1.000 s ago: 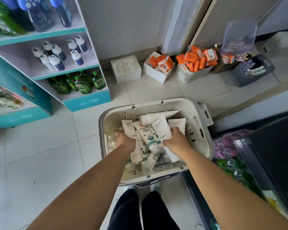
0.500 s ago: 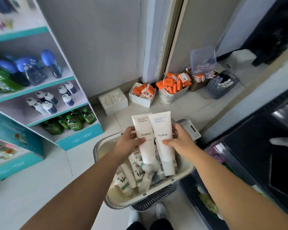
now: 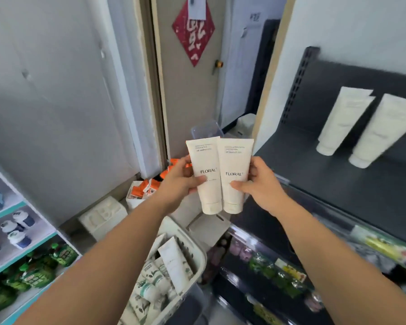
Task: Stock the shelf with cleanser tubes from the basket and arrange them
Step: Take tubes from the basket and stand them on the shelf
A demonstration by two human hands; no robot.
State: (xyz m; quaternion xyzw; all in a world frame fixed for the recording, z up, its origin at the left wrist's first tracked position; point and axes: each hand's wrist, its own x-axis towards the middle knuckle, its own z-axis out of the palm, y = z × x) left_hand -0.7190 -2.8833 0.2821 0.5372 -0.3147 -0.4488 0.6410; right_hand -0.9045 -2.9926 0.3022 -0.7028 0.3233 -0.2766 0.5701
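Left hand (image 3: 181, 181) grips one white FLORAL tube (image 3: 206, 177), right hand (image 3: 258, 181) grips another (image 3: 234, 177), caps down, edges touching, above the basket (image 3: 197, 252), beside the dark shelf (image 3: 326, 174).

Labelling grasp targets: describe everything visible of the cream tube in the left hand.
The cream-white soft-looking plastic tube is held upright, flat crimped end up, round cap down. Black "FLORAL" lettering sits mid-body; small text near the top is blurred. The left hand grips its middle, thumb across the front. Its right edge meets the matching cream tube held by the right hand.
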